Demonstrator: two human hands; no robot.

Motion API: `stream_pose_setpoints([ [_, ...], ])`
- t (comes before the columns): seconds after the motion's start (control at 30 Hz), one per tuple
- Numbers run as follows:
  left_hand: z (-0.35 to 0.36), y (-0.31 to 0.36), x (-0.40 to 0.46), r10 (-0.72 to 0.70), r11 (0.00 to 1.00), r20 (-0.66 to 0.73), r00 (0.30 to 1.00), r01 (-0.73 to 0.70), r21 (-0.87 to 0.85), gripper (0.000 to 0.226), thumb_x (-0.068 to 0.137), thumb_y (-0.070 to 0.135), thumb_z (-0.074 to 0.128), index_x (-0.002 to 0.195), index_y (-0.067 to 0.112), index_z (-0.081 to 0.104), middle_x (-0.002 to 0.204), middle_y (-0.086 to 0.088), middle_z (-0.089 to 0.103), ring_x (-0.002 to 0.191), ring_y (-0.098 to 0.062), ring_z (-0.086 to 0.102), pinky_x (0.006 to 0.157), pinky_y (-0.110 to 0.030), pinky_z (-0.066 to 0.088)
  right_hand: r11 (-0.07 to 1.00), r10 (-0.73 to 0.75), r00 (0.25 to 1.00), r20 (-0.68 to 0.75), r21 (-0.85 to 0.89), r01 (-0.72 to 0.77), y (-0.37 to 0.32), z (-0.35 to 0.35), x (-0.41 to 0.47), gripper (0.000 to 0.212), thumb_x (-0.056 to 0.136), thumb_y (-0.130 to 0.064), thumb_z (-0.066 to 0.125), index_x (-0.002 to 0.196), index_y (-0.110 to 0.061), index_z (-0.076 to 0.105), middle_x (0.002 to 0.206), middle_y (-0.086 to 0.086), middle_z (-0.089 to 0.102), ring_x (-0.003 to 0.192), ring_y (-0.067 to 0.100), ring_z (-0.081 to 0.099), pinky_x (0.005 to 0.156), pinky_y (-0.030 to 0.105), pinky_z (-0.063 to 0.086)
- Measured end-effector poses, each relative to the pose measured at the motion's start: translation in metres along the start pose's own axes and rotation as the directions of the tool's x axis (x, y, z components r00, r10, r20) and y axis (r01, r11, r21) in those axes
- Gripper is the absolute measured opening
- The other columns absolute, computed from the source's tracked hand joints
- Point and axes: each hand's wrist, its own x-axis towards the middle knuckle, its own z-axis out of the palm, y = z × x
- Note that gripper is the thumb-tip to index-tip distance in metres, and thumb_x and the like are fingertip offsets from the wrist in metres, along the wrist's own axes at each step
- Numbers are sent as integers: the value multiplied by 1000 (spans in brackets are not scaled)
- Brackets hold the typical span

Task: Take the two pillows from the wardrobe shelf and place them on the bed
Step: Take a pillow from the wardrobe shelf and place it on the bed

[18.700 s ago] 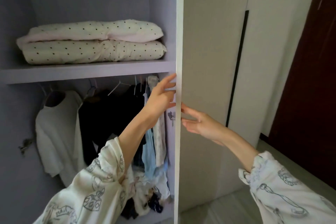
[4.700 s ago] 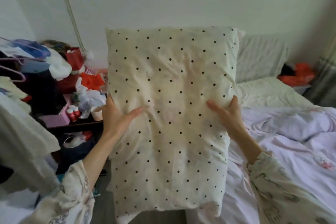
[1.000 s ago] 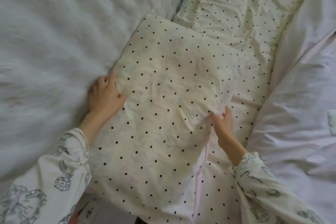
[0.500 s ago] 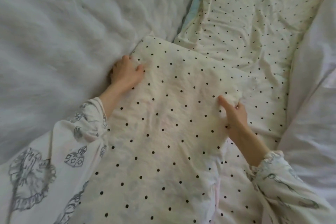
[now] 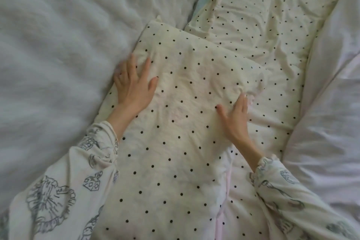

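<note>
A cream pillow with black dots (image 5: pixel 179 122) lies flat on the bed, running from the bottom of the view up to the middle. My left hand (image 5: pixel 134 84) rests palm down on its upper left edge, fingers spread. My right hand (image 5: pixel 235 117) lies flat along its right edge, fingers apart. A second cream dotted pillow (image 5: pixel 268 31) lies beyond it at the upper right, partly overlapped by the near one. Neither hand grips anything.
A fluffy white blanket (image 5: pixel 58 48) covers the left side of the bed. A pale lilac duvet (image 5: pixel 331 113) is bunched along the right side. My printed sleeves fill the lower corners.
Both hands have let go of the pillow's edges and now lie flat and spread on it. The left hand slid down from the top corner.
</note>
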Motion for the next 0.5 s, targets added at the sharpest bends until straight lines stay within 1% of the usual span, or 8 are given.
stream_pose_setpoints([
  [0.03,2,-4,-15,40,999,6,999,-40,34,58,93,47,33,147,32,15,158,-14,4,142,-38,8,111,-61,8,997,-24,1000,12,-70,25,0,5,-14,83,90,-41,54,150,-16,4,159,10,-4,146,23,-5,117,42,6],
  [0.1,4,-15,-47,72,994,47,996,-75,73,58,93,50,31,147,35,14,159,-11,3,144,-36,6,110,-64,4,982,-67,996,51,-174,75,2,16,-45,82,89,-45,55,150,-24,5,158,9,-14,145,26,-14,115,46,3],
  [0.2,-1,-38,-93,46,994,119,992,-58,96,61,92,51,34,146,38,11,159,-7,3,145,-33,5,110,-65,7,942,-88,986,144,-310,129,10,29,-94,76,87,-48,55,148,-31,12,158,8,-16,143,33,-17,111,60,10],
  [0.3,-9,-62,-137,44,991,152,987,-62,116,61,92,51,36,147,37,14,159,-9,7,144,-34,8,112,-60,12,927,-55,975,217,-351,131,19,41,-144,78,85,-50,56,147,-35,10,157,6,-18,143,32,-18,110,64,15],
  [0.37,-14,-77,-162,34,997,165,986,-44,61,62,92,50,39,147,35,16,159,-9,6,145,-32,6,114,-55,12,923,-25,966,256,-366,121,25,50,-172,80,85,-52,55,147,-38,7,157,4,-21,142,33,-20,108,66,18],
  [0.47,-17,-92,-198,-79,991,181,980,97,-95,65,91,50,41,147,34,14,159,-10,2,145,-30,4,116,-50,10,889,-10,948,317,-431,154,31,61,-207,79,84,-55,53,146,-39,7,156,4,-24,141,34,-23,107,68,15],
  [0.5,-16,-94,-212,-113,984,185,976,136,-112,67,90,52,41,147,35,12,159,-10,1,145,-30,3,116,-50,8,876,-15,942,336,-450,175,32,63,-216,78,85,-56,52,146,-39,7,156,4,-24,141,34,-24,107,68,13],
])
